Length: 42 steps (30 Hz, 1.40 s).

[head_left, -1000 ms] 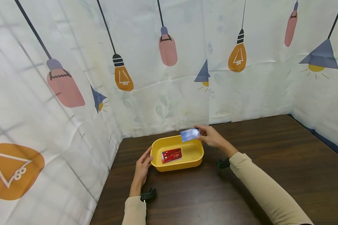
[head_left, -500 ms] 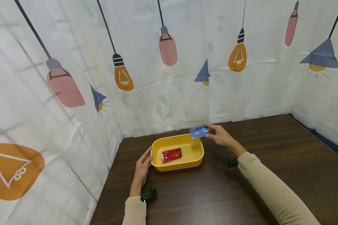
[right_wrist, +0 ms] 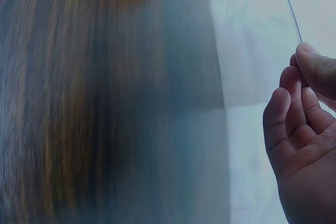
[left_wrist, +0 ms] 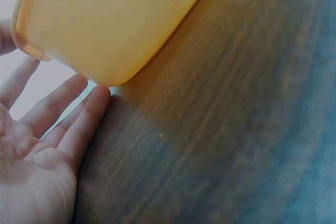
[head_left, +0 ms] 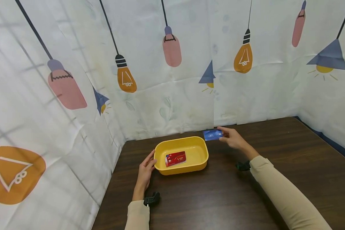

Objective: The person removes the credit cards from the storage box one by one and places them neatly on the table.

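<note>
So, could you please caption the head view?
Left hand touching a yellow tray with a red card inside, right hand pinching a blue card.

Indoors, kind of room unclear: lamp-print sheeting [head_left: 184,92] on three sides of a wood-grain table [head_left: 201,195].

There's a yellow basin [head_left: 195,154], red card [head_left: 176,158], blue card [head_left: 212,135] and brown wood-grained table [head_left: 189,201].

The bench [head_left: 204,195] is dark brown, with thin streaky lines in it like wood has. Light makes a soft, shiny patch on its near part. A yellow tub [head_left: 194,156] sits right on it, flat on its bottom, open top facing up. The tub has round corners and stands near the back edge, toward the left.
</note>
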Motion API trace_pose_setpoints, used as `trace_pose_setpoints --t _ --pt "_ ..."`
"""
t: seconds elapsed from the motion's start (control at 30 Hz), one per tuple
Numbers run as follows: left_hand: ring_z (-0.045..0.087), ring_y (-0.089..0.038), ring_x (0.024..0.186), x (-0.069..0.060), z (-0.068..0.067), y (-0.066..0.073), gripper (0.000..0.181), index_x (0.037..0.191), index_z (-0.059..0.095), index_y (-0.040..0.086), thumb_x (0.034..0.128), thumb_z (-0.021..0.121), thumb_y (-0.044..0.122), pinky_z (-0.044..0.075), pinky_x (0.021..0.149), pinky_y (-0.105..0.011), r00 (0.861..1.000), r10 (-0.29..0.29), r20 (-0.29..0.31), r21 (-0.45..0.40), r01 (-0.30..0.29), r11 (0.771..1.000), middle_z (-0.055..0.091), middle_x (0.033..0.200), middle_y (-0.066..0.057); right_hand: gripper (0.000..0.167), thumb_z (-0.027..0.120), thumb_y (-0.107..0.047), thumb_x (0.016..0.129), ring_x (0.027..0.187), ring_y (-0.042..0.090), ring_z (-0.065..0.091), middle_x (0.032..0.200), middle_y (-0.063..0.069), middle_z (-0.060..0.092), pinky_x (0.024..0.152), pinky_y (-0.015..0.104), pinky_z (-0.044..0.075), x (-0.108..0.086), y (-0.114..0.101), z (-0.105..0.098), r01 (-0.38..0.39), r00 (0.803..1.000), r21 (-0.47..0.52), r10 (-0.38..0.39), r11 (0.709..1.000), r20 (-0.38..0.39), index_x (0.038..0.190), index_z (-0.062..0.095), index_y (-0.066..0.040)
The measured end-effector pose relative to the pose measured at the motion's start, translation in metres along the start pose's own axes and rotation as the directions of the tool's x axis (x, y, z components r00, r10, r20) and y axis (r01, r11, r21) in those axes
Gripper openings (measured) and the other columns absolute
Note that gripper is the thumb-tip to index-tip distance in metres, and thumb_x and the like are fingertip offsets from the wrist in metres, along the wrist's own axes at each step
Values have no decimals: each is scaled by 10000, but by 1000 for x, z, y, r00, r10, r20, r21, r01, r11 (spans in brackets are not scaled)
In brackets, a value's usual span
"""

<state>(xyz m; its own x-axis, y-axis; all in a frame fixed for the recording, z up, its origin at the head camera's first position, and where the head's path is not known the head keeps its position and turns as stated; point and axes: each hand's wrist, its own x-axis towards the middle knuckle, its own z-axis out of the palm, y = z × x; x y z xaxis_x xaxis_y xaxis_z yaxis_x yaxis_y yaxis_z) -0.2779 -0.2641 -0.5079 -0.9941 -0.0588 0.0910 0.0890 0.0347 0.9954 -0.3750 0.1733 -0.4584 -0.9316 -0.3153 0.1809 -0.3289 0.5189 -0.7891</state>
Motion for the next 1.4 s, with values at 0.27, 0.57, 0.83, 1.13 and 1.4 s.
trace_pose_setpoints --t 0.27,0.57,0.83,1.13,1.4 --pt "518 -338 1397 0 1 0 470 1533 497 204 1066 537 164 555 1001 -245 1000 -11 -13 10 12 1000 483 1581 -96 564 624 -29 994 873 228 499 1077 178 572 697 291 429 -3 15 -5 -18 1000 -6 18 1000 -5 1517 431 54" --pt "532 -351 1370 1 0 0 470 1527 505 199 1062 539 142 568 965 -228 1000 -6 -9 -7 6 1000 510 1552 -126 543 611 -14 989 892 248 515 1090 200 581 712 309 434 -4 27 -9 -13 1000 -37 13 999 12 1497 443 78" --pt "532 -350 1368 1 1 0 467 1524 510 193 1061 539 137 566 963 -225 1000 -9 -15 -5 9 1000 506 1559 -120 549 594 -31 1002 1004 313 533 1176 242 573 823 396 461 -4 37 -10 -50 997 -81 55 995 57 1511 421 77" --pt "523 -348 1384 0 1 1 465 1525 508 191 1063 536 143 561 998 -265 1000 -15 -20 12 15 1000 483 1582 -95 556 618 -29 988 945 295 516 1107 220 555 783 381 447 2 46 -11 -61 995 -102 69 993 74 1498 432 89" --pt "527 -348 1381 0 2 1 465 1522 512 193 1061 536 135 561 1010 -297 1000 -16 -22 9 16 1000 488 1578 -99 552 628 -21 973 1046 350 549 1178 272 573 882 431 483 10 53 -12 -86 993 -131 96 988 73 1481 450 99"
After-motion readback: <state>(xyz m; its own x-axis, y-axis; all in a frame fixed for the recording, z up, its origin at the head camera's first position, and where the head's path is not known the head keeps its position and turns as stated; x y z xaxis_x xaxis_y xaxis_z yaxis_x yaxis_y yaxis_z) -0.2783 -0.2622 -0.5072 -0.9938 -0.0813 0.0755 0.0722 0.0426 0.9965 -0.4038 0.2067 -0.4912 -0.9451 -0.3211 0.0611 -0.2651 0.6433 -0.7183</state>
